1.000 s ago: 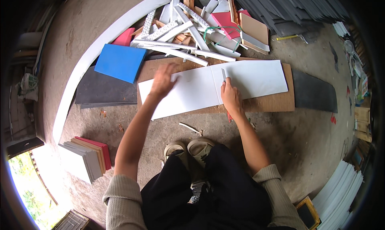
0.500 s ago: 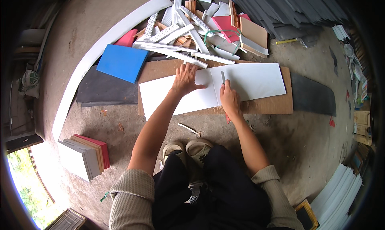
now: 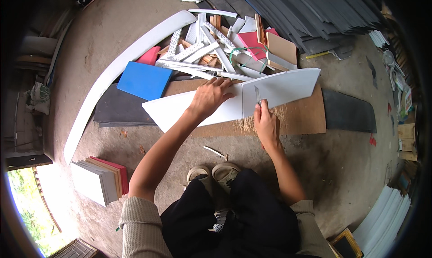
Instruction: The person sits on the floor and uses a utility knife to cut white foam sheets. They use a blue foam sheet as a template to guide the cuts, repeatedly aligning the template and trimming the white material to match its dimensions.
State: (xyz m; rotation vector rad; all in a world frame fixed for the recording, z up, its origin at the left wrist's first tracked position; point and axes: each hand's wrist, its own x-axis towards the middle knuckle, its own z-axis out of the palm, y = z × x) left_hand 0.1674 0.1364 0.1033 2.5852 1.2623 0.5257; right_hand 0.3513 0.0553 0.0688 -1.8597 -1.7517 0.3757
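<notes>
A long white foam board (image 3: pixel 280 90) stands tilted on its lower edge, with a straight line across it near the middle. My left hand (image 3: pixel 208 97) grips its far edge left of that line, fingers over the edge and thumb against the face. Closed around the handle of a utility knife (image 3: pixel 258 95) is my right hand (image 3: pixel 267 126), just right of the line. The blade points away from me, in front of the white board. Beneath lies a brown work board (image 3: pixel 300 117), its surface scuffed with cut marks.
Beyond the work board is a heap of white, tan and red offcuts (image 3: pixel 220 48), with a blue panel (image 3: pixel 145 80) to its left. A long white strip (image 3: pixel 105 71) curves along the left. Dark sheets (image 3: pixel 350 109) extend right. Stacked panels (image 3: pixel 95 182) stand near left.
The white board was nearly flat on the work board; now its far side is raised and it tilts up toward me. My right hand and knife have shifted slightly right and nearer me.
</notes>
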